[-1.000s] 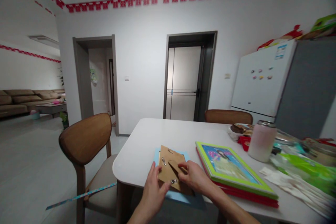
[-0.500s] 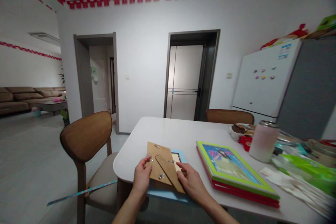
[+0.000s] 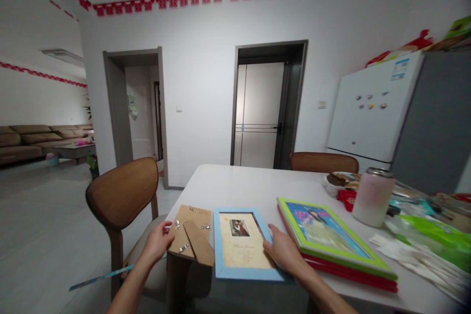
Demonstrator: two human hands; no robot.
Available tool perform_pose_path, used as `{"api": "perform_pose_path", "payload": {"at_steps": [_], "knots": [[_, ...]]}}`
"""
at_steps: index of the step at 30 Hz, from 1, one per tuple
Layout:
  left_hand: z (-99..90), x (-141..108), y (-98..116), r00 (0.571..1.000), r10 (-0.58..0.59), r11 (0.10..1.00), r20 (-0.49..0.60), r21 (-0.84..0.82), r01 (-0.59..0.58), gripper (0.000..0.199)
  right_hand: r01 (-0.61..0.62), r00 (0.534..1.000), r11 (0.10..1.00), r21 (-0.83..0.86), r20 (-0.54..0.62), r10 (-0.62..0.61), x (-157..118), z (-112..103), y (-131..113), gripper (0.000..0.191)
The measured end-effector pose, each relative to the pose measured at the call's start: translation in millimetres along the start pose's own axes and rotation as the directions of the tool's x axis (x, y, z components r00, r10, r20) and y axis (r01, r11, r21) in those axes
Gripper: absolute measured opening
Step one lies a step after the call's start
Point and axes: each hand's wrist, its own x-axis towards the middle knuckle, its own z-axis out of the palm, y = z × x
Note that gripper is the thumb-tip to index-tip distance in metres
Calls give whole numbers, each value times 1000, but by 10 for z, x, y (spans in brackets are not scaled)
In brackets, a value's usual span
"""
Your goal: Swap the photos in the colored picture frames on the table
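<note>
A brown picture-frame backing board, with a folded stand flap and several metal clips, lies at the table's left front edge, its lower part jutting past it. My left hand is closed on the board's left edge. Just right of the board is a light blue picture frame, face up, with a cream sheet bearing a small photo and faint writing inside. My right hand grips the frame's right side, thumb over the rim; its other fingers are partly hidden.
A lime-green picture frame rests on red ones to the right. Beyond stand a pink-white bottle, green packaging and white cloth-like gloves. A wooden chair is at left; another chair is across the table.
The backing board has moved left off the blue frame with my left hand, uncovering the cream sheet. My right hand has gone from the board's flap to the frame's right side.
</note>
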Motion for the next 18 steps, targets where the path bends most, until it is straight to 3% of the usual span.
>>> {"api": "perform_pose_path", "payload": {"at_steps": [2, 4, 7, 9, 11, 14, 16, 18], "knots": [[49, -54, 62, 996, 78, 994, -50, 86, -73, 30, -115, 993, 957, 264, 55, 105, -22, -83, -60, 60], [196, -173, 175, 982, 174, 976, -70, 144, -162, 34, -229, 973, 800, 555, 161, 167, -80, -180, -143, 65], [607, -432, 406, 958, 286, 945, -11, 172, -280, 38, -313, 950, 537, 784, 267, 164, -183, -323, -275, 72], [948, -611, 566, 934, 350, 921, 69, 156, -357, 41, -312, 950, 460, 831, 277, 144, -232, -394, -345, 75], [1261, -756, 706, 867, 454, 865, 203, 133, -484, 50, -279, 960, 439, 854, 251, 121, -253, -435, -388, 76], [1540, -872, 870, 769, 577, 766, 277, 144, -626, 48, -221, 975, 467, 856, 204, 87, -244, -445, -395, 75], [1561, -874, 951, 715, 635, 698, 291, 181, -693, 39, -191, 981, 512, 838, 179, 73, -213, -430, -362, 75], [1464, -824, 1000, 703, 667, 672, 246, 209, -710, 34, -168, 985, 599, 783, 159, 69, -166, -408, -303, 74]]}}
